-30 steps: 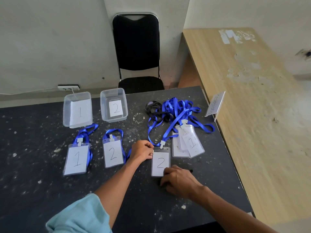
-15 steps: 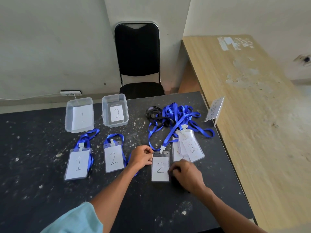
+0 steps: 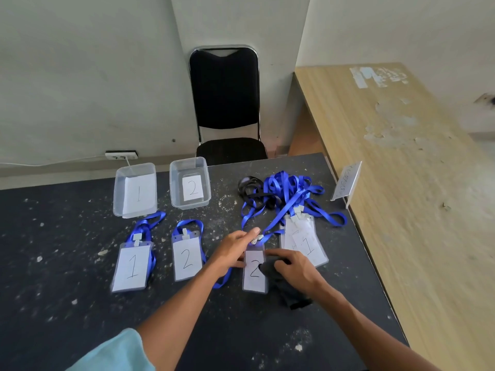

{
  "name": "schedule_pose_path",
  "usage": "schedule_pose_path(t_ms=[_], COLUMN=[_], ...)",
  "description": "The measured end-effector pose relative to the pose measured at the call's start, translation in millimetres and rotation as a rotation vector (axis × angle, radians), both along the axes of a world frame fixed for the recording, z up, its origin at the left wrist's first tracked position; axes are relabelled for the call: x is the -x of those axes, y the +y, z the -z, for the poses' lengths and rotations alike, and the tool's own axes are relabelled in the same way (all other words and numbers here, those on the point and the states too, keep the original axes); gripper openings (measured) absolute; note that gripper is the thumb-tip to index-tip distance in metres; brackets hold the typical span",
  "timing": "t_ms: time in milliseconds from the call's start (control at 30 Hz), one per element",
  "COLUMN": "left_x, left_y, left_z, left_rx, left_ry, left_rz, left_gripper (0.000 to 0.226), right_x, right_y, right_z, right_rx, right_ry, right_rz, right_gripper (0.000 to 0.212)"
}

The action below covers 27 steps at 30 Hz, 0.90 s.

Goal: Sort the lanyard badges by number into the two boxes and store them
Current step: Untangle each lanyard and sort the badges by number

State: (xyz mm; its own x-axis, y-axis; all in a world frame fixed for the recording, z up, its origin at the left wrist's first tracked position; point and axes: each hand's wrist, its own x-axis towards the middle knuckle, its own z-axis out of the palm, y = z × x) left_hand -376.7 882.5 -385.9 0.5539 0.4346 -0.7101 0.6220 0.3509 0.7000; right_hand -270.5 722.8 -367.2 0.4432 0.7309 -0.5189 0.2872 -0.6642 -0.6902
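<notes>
Two clear boxes stand at the back of the dark table, one labelled 1 (image 3: 117, 191) and one labelled 2 (image 3: 175, 188). In front of them lie a badge marked 1 (image 3: 131, 266) and a badge marked 2 (image 3: 186, 259), each on a folded blue lanyard. A third badge marked 2 (image 3: 253, 274) lies in the middle. My left hand (image 3: 235, 250) presses its top by the clip with straight fingers. My right hand (image 3: 293, 266) grips a dark cloth (image 3: 290, 293) that lies over the badge's right edge.
A stack of badges with a 1 on top (image 3: 306, 246) lies to the right, under a tangle of blue lanyards (image 3: 286, 191) and a black one (image 3: 249, 187). A clear sign holder (image 3: 347, 183) stands by the wooden table (image 3: 401, 196). A black chair (image 3: 227, 103) stands behind.
My left hand's fingers have stretched from curled to straight, up to the badge's clip. My right hand has moved the cloth from below the badge up onto its right side.
</notes>
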Motion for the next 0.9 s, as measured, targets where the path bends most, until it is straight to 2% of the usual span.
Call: schedule_pose_path(t_ms=[67, 100, 233, 400, 500, 567, 700, 800, 900], left_x=[-7.8, -10.2, -14.0, 0.5, 12.5, 15.1, 11.4, 8.9, 8.6], left_y=[1.1, 1.8, 8.8, 19.9, 22.6, 19.8, 5.0, -2.6, -1.9], left_z=[-4.8, -5.4, -3.6, 4.2, 14.7, 19.2, 24.5, 31.3, 31.5], left_rx=[0.019, 0.026, 0.004, -0.18, -0.235, -0.342, -0.487, -0.542, -0.543], left_ry=[0.026, 0.029, 0.026, 0.125, 0.189, 0.196, 0.203, 0.235, 0.228], left_rz=[0.031, 0.047, 0.087, 0.185, 0.26, 0.358, 0.401, 0.351, 0.325], left_gripper=[0.053, 0.05, 0.011, 0.016, 0.018, 0.015, 0.011, 0.014, 0.014], right_x=[-0.5, -0.7, -4.7, -6.4, -2.3, 1.8, 14.0, 30.2, 49.0], right_y=[4.3, 6.4, 9.6, 6.2, 5.8, 5.1, 9.0, 15.3, 7.5], right_z=[-5.5, -8.8, -13.4, 4.6, 16.2, 24.1, 35.0, 39.0, 38.9], right_rx=[-0.029, -0.034, -0.024, 0.05, 0.092, 0.099, 0.054, -0.004, 0.019], right_ry=[-0.007, -0.001, 0.016, -0.073, -0.08, -0.105, -0.341, -0.442, -0.495], right_rz=[-0.044, -0.06, -0.052, 0.004, 0.015, 0.027, 0.047, -0.098, -0.429], right_gripper=[0.049, 0.049, 0.045, 0.034, 0.035, 0.034, 0.026, 0.031, 0.04])
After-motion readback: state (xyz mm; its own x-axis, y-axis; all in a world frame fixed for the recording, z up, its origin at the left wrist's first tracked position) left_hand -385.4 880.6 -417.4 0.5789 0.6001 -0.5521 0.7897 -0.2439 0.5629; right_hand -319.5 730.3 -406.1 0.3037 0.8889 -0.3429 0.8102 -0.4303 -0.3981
